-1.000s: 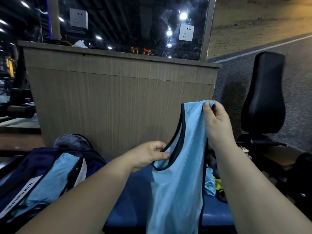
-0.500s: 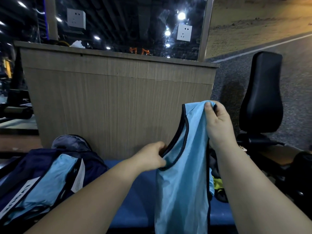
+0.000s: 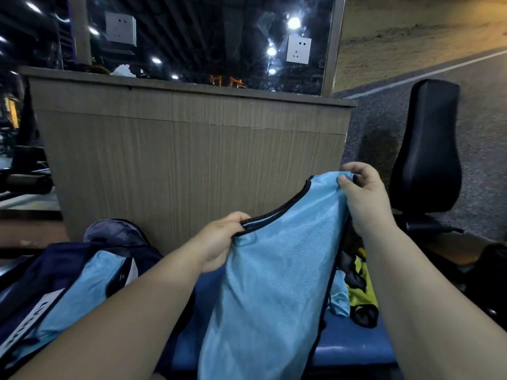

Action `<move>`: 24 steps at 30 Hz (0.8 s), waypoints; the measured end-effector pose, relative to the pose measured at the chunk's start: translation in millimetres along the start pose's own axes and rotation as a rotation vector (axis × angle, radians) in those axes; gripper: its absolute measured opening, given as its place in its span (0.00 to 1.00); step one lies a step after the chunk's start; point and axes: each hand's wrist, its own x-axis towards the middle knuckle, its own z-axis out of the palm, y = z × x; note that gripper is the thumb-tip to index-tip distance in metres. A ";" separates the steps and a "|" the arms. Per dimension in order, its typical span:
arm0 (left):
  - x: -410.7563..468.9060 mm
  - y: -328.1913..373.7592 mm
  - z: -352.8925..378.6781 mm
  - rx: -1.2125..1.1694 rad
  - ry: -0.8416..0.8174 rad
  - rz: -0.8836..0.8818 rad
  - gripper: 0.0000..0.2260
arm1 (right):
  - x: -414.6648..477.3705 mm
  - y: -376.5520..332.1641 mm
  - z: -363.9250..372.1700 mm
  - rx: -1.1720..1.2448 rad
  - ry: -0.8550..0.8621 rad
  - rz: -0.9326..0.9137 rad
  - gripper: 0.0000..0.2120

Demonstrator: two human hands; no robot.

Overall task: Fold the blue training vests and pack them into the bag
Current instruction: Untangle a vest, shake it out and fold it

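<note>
Your left hand (image 3: 218,244) is pinching the vest (image 3: 277,283) by its dark trim; your right hand (image 3: 362,198) is pinching its strap higher, beside the bag (image 3: 55,272).

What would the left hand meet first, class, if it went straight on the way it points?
The left hand grips the blue vest by its dark trim; beyond that, probably the wooden counter front, though depth is unclear.
</note>
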 end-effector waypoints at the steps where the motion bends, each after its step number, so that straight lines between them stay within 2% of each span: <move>1: 1.8 -3.1 -1.7 -0.047 0.002 -0.006 0.09 | 2.2 2.7 1.7 -0.010 0.000 0.017 0.16; 2: 4.7 -7.1 -4.6 -0.073 -0.015 -0.010 0.09 | 4.3 5.7 3.4 -0.021 -0.003 0.032 0.17; 5: 15.6 -19.5 -16.5 0.062 -0.053 0.008 0.27 | 12.1 17.4 7.5 -0.063 -0.003 0.087 0.15; 6: 18.3 -23.3 -19.7 0.112 -0.046 0.035 0.26 | 14.0 21.0 7.6 -0.083 0.003 0.108 0.15; 10: 32.7 -34.9 -32.9 0.357 0.067 0.090 0.12 | 21.9 37.8 12.2 -0.203 0.024 0.177 0.17; 13: 44.3 -43.2 -46.0 0.554 0.179 0.076 0.08 | 27.2 52.3 18.5 -0.276 0.058 0.208 0.09; 15: 51.0 -47.4 -53.6 0.544 0.167 0.049 0.05 | 30.2 61.1 24.8 -0.298 0.066 0.199 0.03; 19: 62.9 -55.0 -62.2 0.445 0.095 0.016 0.06 | 37.5 76.6 38.2 -0.284 0.070 0.182 0.09; 22: 80.3 -65.9 -72.7 0.419 0.196 0.003 0.09 | 44.9 93.0 52.2 -0.348 0.037 0.141 0.09; 24: 94.4 -78.9 -80.9 0.449 0.284 -0.055 0.05 | 46.7 106.7 64.9 -0.431 -0.030 0.126 0.06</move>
